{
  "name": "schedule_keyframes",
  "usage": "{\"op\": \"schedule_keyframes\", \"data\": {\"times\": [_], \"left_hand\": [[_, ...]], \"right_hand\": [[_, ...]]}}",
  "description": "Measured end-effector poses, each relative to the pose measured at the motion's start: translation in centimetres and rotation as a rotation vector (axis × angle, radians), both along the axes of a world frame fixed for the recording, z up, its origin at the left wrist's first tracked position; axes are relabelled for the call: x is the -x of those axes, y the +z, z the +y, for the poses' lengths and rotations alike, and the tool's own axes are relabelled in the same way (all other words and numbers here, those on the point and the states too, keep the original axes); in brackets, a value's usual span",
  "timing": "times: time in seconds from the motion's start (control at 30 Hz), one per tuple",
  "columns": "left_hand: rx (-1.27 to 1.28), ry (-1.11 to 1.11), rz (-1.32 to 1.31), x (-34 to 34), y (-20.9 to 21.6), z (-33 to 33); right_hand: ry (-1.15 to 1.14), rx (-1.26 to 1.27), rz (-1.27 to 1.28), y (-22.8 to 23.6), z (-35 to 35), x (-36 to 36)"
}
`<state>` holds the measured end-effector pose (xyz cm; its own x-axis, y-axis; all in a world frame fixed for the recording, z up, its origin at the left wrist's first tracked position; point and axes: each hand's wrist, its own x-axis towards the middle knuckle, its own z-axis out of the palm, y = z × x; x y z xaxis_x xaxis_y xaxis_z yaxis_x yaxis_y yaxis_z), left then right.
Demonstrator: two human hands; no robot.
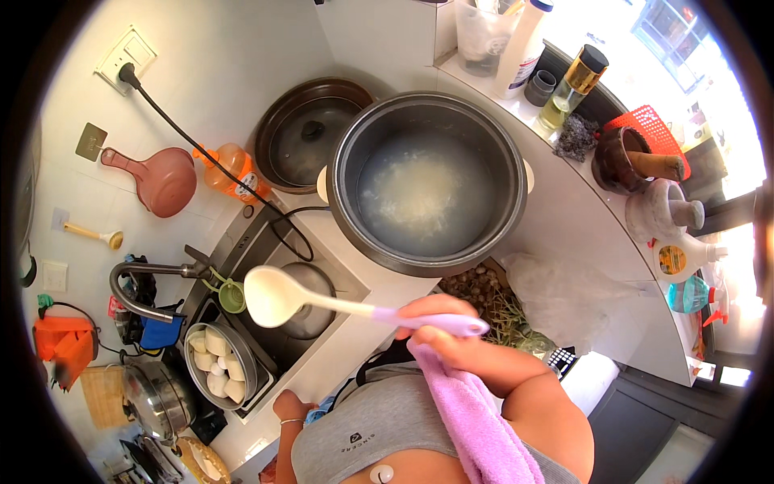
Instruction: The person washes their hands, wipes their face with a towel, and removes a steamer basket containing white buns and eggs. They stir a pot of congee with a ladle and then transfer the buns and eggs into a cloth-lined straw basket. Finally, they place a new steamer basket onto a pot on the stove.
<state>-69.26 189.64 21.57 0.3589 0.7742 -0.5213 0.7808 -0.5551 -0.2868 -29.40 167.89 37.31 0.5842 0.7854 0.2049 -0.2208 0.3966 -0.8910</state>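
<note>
My right hand point(442, 320) is closed around the lilac handle of a cream-coloured ladle point(274, 297). The ladle is held level over the counter edge, its bowl above the sink. A pink-purple towel point(476, 403) hangs down from beneath that hand across my body; whether the fingers also grip it is hard to see. Beyond the hand stands a large dark cooking pot point(347, 226) with cloudy liquid and a pale grainy mass in the middle. My left hand point(294, 406), with a band at its wrist, is low beside the counter's front edge. Its fingers are too small to make out.
A steel pot point(192, 355) of peeled white chunks stands beside the sink point(347, 278) and its faucet point(149, 270). A black cord point(173, 125) runs from the wall socket to the large pot. A lidded brown pot point(270, 149) sits behind. Bottles and mortars point(617, 165) line the right ledge.
</note>
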Motion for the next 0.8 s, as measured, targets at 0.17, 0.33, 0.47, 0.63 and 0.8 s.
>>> {"op": "schedule_keyframes", "data": {"times": [0.17,0.33,0.47,0.63,0.8], "left_hand": [[-0.003,0.01,-0.008,0.3,-0.1,0.0],[-0.039,0.022,-0.048,1.1,-1.1,-0.1],[-0.028,0.033,-0.068,0.5,-0.2,-0.3],[-0.028,0.023,-0.089,0.8,-0.2,-0.2],[-0.031,0.011,-0.105,0.6,-0.1,-0.2]], "right_hand": [[-0.421,0.062,-0.467,4.7,-3.1,-5.0],[-0.457,0.441,-1.227,9.3,-4.5,-8.6],[-0.272,0.501,-1.213,9.4,-4.6,-9.0],[-0.13,0.497,-1.272,7.9,-2.6,-9.2],[-0.236,0.558,-1.405,6.0,-0.6,-10.4]]}}
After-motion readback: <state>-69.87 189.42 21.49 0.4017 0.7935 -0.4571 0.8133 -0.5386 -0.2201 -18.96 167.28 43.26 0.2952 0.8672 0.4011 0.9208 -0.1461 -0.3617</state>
